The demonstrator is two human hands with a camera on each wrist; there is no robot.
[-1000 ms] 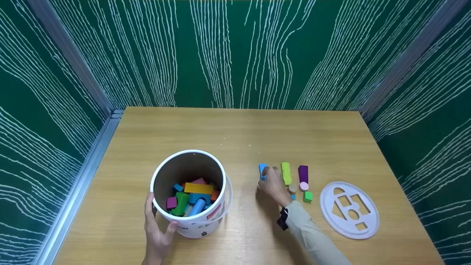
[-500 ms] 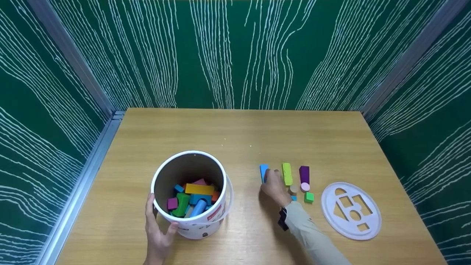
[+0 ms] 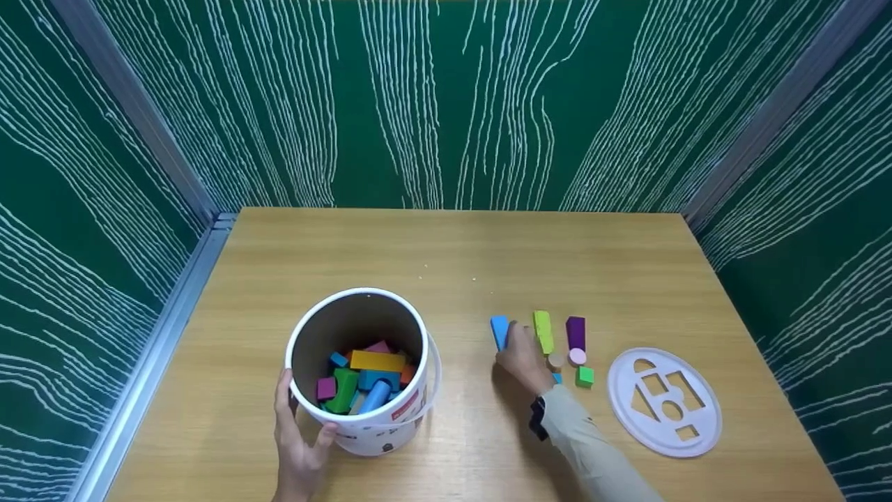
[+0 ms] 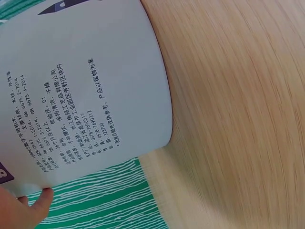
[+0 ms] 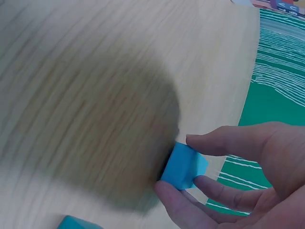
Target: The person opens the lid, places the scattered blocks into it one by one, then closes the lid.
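Note:
In the head view, my right hand (image 3: 523, 355) is beside a blue block (image 3: 500, 332), with its near end covered by the fingers. The right wrist view shows the thumb and fingers (image 5: 214, 138) of that hand pinching a blue block (image 5: 183, 166) just over the wooden tabletop. My left hand (image 3: 300, 439) rests against the left and front wall of a white bucket (image 3: 380, 440), fingers and thumb spread along the outside. Up close in the left wrist view, fingertips (image 4: 44, 202) touch the printed bucket wall (image 4: 109, 86). Several coloured blocks, including a yellow one (image 3: 376, 360), lie inside.
Right of my hand are a lime block (image 3: 543, 332), a purple block (image 3: 575, 332), a tan round piece (image 3: 555, 361), a pink round piece (image 3: 577, 357) and a green cube (image 3: 585, 377). Farther right lies a white lid (image 3: 620, 411) with shaped holes. Green patterned walls surround the table.
The fingers of my right hand have shifted slightly right and nearer, so more of the blue block shows. My left hand and the bucket keep their place.

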